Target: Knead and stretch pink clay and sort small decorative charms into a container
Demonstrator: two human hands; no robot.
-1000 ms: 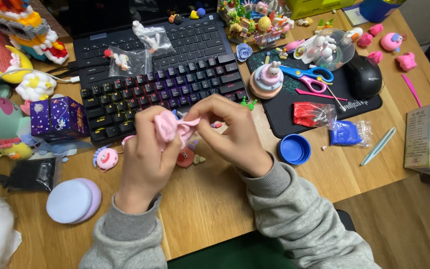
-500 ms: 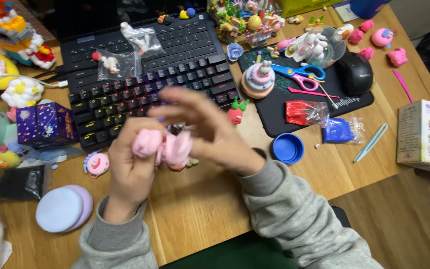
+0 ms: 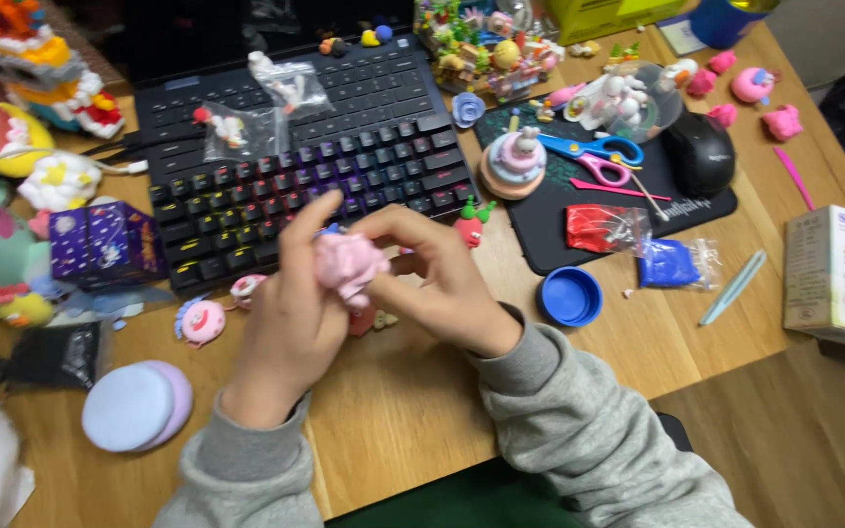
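Keyboard (image 3: 305, 186) just beyond hands' pink clay (image 3: 347, 264).

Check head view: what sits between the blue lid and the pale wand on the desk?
In the head view, between the blue lid and the pale wand lies a clear bag of blue clay; a tiny crumb sits just below it.
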